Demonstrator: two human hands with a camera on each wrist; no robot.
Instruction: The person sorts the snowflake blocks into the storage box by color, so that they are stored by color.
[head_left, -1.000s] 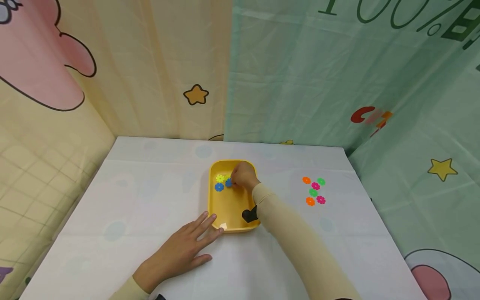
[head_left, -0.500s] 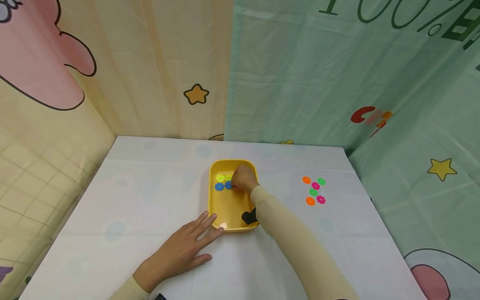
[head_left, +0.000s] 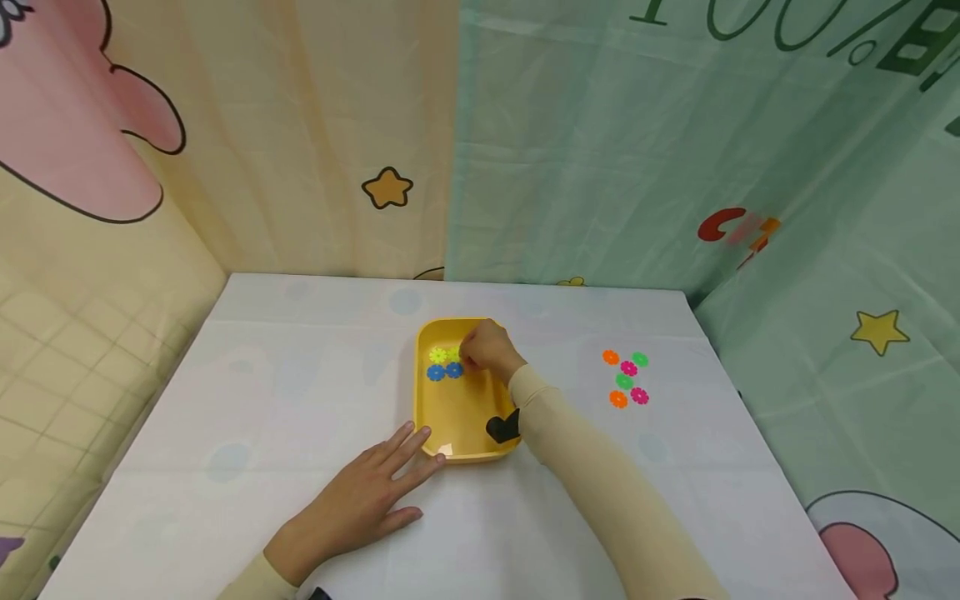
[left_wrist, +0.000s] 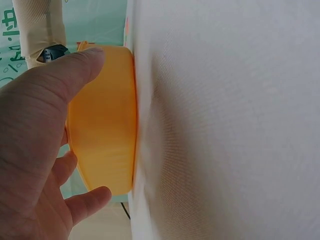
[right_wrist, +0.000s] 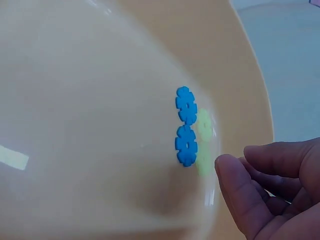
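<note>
A yellow tray (head_left: pixel 457 425) stands on the white table. Inside it, two blue snowflake discs (head_left: pixel 446 371) lie side by side, with two yellow snowflake discs (right_wrist: pixel 205 125) behind them. My right hand (head_left: pixel 491 348) hovers over the tray beside these discs. In the right wrist view its thumb and forefinger sit close together, loosely bent, with nothing seen between them. My left hand (head_left: pixel 352 508) has its fingers spread, their tips at the tray's near left corner. The left wrist view shows the thumb (left_wrist: pixel 85 65) along the tray's outer wall.
To the right of the tray lie several snowflake discs on the table: orange (head_left: pixel 618 399), green (head_left: pixel 624 381) and pink (head_left: pixel 639 396). Printed cloth walls (head_left: pixel 585 167) rise behind the table and at both sides.
My right hand has come away from the right blue disc, which now lies uncovered beside the other one. The left hand stays at the tray's corner.
</note>
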